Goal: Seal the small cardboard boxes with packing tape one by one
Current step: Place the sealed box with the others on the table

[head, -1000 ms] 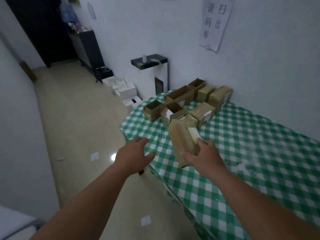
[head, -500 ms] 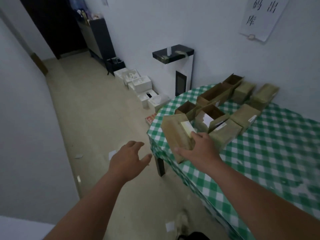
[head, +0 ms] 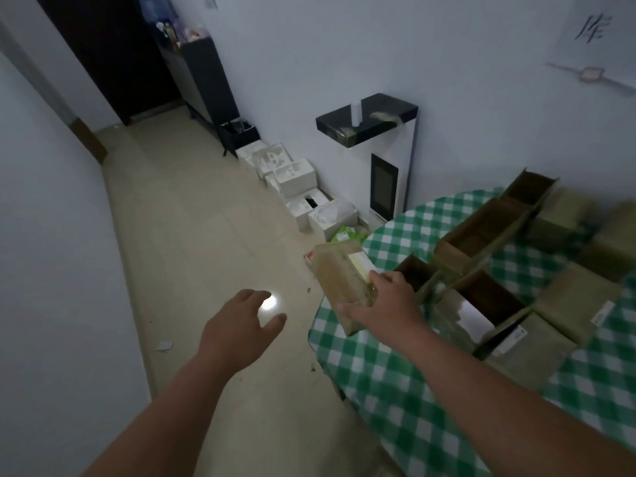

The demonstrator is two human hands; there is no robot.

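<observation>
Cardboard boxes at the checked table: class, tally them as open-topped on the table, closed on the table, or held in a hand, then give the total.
Open-topped boxes on the table: 4
Closed boxes on the table: 4
Closed box held in the right hand: 1
Total: 9

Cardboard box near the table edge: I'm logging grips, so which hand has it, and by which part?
The right hand holds the cardboard box by its near end. The left hand holds nothing.
</observation>
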